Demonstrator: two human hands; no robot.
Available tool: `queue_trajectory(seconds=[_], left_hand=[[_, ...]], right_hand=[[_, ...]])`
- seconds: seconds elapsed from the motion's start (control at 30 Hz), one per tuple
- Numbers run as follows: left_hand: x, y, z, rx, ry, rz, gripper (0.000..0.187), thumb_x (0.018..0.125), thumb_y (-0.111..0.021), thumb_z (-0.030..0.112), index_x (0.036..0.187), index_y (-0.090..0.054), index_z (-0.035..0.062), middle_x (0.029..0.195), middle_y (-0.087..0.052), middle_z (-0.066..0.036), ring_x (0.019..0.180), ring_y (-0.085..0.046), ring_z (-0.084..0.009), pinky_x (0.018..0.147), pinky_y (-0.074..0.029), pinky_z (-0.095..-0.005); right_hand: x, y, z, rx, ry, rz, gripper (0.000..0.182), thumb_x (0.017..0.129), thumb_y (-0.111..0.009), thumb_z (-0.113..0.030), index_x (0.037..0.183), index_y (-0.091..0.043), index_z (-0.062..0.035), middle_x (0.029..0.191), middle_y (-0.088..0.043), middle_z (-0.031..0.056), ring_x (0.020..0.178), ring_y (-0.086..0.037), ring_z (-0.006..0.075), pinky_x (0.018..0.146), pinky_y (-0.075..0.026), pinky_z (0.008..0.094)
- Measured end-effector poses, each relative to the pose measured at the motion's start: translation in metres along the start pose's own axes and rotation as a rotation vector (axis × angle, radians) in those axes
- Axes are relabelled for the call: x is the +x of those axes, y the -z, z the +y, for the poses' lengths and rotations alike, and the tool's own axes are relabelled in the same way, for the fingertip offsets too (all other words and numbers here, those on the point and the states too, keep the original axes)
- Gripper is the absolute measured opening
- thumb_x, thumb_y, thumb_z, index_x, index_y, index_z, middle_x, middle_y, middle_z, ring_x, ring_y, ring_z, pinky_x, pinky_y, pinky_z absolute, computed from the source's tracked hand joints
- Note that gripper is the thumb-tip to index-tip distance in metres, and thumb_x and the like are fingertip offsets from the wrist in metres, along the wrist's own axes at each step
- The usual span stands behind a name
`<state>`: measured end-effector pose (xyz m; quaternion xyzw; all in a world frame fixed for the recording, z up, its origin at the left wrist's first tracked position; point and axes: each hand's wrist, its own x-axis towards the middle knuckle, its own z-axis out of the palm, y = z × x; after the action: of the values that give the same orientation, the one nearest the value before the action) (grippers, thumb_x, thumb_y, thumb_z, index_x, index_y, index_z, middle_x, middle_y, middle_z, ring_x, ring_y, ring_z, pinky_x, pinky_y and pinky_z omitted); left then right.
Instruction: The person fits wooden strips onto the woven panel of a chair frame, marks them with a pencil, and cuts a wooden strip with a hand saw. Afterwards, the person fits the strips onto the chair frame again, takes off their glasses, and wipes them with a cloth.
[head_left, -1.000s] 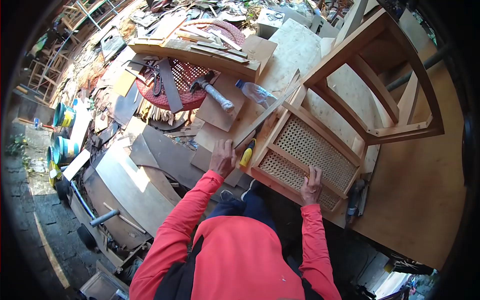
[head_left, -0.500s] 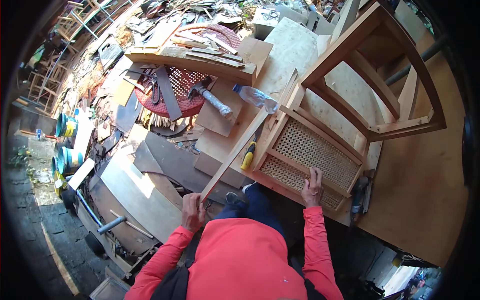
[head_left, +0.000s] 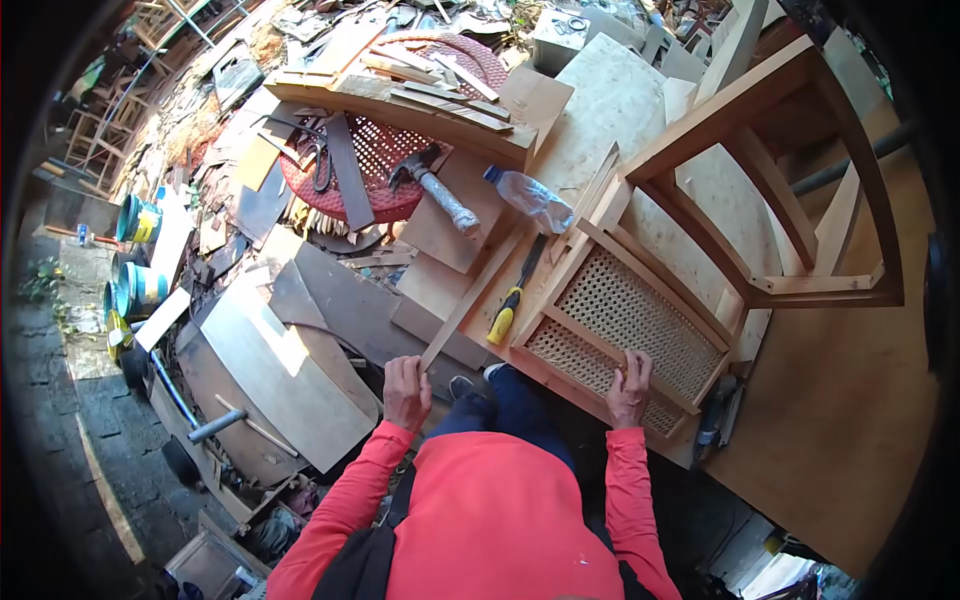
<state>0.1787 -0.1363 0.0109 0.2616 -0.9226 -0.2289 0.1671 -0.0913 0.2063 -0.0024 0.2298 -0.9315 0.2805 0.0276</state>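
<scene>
A: State the condition of the left hand.
B: The left hand (head_left: 407, 393) is near-left of the cane panel (head_left: 620, 300). Its fingers are bent together and clamped on the near end of the wooden strip (head_left: 473, 297).

A: And the right hand?
B: The right hand (head_left: 630, 388) is at the crossbar (head_left: 600, 343) of the cane panel, fingers curled. Whether they grip the bar cannot be told.

A: Locate the strip and the panel.
B: The panel lies on the bench (head_left: 560, 373), woven face up. The strip slants away along the panel's left side, apart from it.

A: Which items adjoin the panel?
B: The yellow-handled tool (head_left: 503, 318) lies between strip and panel, handle toward the person. The dark power tool (head_left: 712, 415) sits just right of the panel.

A: What is located farther out?
B: The plastic bottle (head_left: 530, 195) lies on its side beyond the panel's far-left corner. An open wooden frame (head_left: 725, 108) is raised beyond the panel, to the right. The hammer (head_left: 435, 190) lies farther left, its head at the edge of the red woven seat (head_left: 375, 180).
</scene>
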Motion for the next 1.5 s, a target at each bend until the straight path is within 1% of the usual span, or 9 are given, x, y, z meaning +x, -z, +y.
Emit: queue_trajectory(seconds=[0.27,0.4,0.67,0.8,0.83,0.97,1.27,1.4,1.5], left_hand=[[0.108,-0.004,0.067,0.003,-0.16,0.166,0.042,0.09,-0.075,0.006,0.129,-0.06,-0.0028,0.119,-0.063,-0.023,0.112,-0.061,-0.0427,0.099,-0.052,-0.0467],[0.245,-0.042,0.126,-0.264,-0.404,-0.012,0.014,0.098,-0.067,0.003,0.111,-0.067,0.0039,0.107,-0.069,-0.019,0.095,-0.069,-0.0427,0.081,-0.057,-0.0477],[0.468,-0.246,0.152,-0.125,-0.2,-0.311,0.021,0.088,-0.07,0.024,0.1,-0.076,0.0072,0.091,-0.076,-0.022,0.089,-0.076,-0.0396,0.079,-0.058,-0.0497],[0.595,-0.373,0.047,-0.345,-0.045,-1.005,0.026,0.095,-0.068,0.028,0.076,-0.065,0.01,0.062,-0.06,-0.004,0.051,-0.06,-0.0192,0.041,-0.047,-0.0378],[0.595,-0.386,0.047,-0.412,0.025,-0.855,0.032,0.094,-0.07,0.03,0.069,-0.06,0.0132,0.064,-0.056,-0.004,0.057,-0.061,-0.0207,0.044,-0.044,-0.0387],[0.588,-0.372,0.074,-0.032,-0.228,-0.618,0.033,0.093,-0.072,0.03,0.07,-0.06,0.0088,0.066,-0.058,-0.004,0.059,-0.058,-0.0193,0.049,-0.045,-0.0383],[0.657,-0.326,0.043,-0.057,-0.582,-0.265,0.043,0.094,-0.077,0.034,0.075,-0.065,-0.0028,0.072,-0.064,-0.008,0.065,-0.054,-0.0154,0.061,-0.048,-0.0364],[0.644,-0.157,0.093,-0.359,-0.536,-0.113,0.035,0.104,-0.067,0.034,0.103,-0.072,-0.0013,0.091,-0.072,-0.011,0.08,-0.062,-0.0183,0.073,-0.051,-0.0373],[0.549,-0.024,0.186,-0.512,-0.268,0.042,0.026,0.108,-0.067,0.027,0.111,-0.073,0.002,0.095,-0.072,-0.006,0.081,-0.063,-0.0139,0.076,-0.051,-0.0322]], right_hand=[[-0.001,0.005,-0.013,0.045,-0.055,0.036,0.057,0.087,-0.069,0.009,0.141,-0.059,-0.0076,0.14,-0.055,0.0153,0.124,-0.065,0.0397,0.096,-0.061,0.0477],[-0.003,-0.005,-0.01,0.097,-0.114,0.074,0.055,0.086,-0.069,0.008,0.138,-0.062,-0.0066,0.134,-0.057,0.0158,0.122,-0.064,0.0386,0.097,-0.058,0.047],[-0.021,-0.077,0.039,0.281,-0.126,0.315,0.059,0.077,-0.055,0.022,0.126,-0.073,-0.0057,0.124,-0.059,0.0198,0.102,-0.069,0.036,0.084,-0.06,0.0427],[-0.01,-0.021,0.001,0.129,-0.292,0.092,0.041,0.092,-0.059,0.0,0.129,-0.073,-0.0098,0.14,-0.062,0.0188,0.116,-0.07,0.0396,0.096,-0.061,0.0472],[-0.02,-0.05,0.015,0.108,-0.268,0.127,0.046,0.093,-0.059,-0.004,0.136,-0.072,-0.0133,0.154,-0.056,0.0207,0.12,-0.071,0.0423,0.096,-0.062,0.0471],[-0.023,-0.057,0.009,0.061,-0.273,0.183,0.054,0.091,-0.054,-0.008,0.143,-0.069,-0.0137,0.157,-0.055,0.0228,0.105,-0.078,0.038,0.075,-0.067,0.0442],[-0.021,-0.06,0.015,0.117,-0.291,0.127,0.056,0.091,-0.054,-0.009,0.144,-0.069,-0.0189,0.161,-0.052,0.0199,0.094,-0.079,0.0373,0.074,-0.067,0.0427],[-0.016,-0.027,0.003,0.036,-0.345,-0.034,0.059,0.086,-0.062,-0.003,0.142,-0.067,-0.0182,0.151,-0.06,0.0146,0.095,-0.078,0.0361,0.074,-0.066,0.0431],[-0.009,0.001,-0.013,0.129,-0.2,0.291,0.064,0.085,-0.069,0.004,0.146,-0.058,-0.0127,0.138,-0.06,0.0138,0.101,-0.073,0.0409,0.075,-0.063,0.0475]])
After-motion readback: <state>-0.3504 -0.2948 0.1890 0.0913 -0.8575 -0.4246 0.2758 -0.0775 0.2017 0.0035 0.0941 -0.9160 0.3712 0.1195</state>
